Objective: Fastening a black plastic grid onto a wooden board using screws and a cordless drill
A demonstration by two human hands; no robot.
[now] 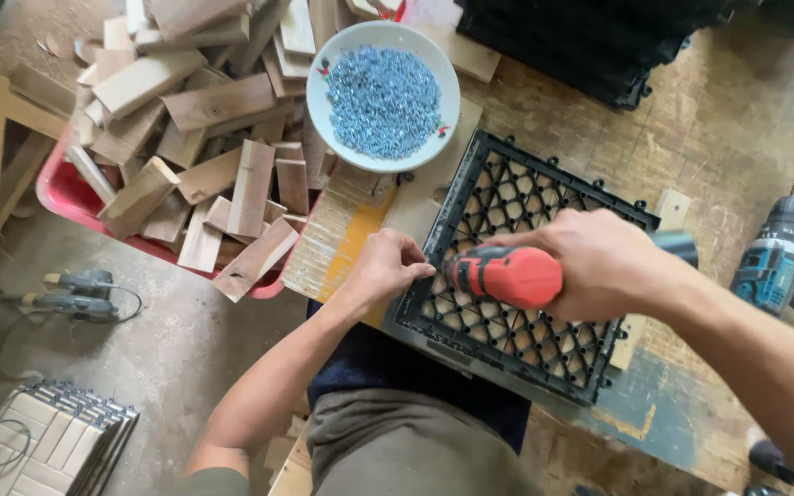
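Two hands over black grid tile (544, 312): right hand (599, 262) gripping red driver (504, 276), long axis pointing left; left hand (388, 264) pinched shut

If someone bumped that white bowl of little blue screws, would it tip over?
The white bowl looks wide and shallow, so it would probably slide rather than tip. It sits partly on uneven wood pieces, so it might wobble. The heaped blue screws would likely spill and scatter.

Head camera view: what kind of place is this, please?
Probably a small woodworking workshop: a red tub of cut wood blocks, a bowl of screws, and a cordless drill on the worn workbench.
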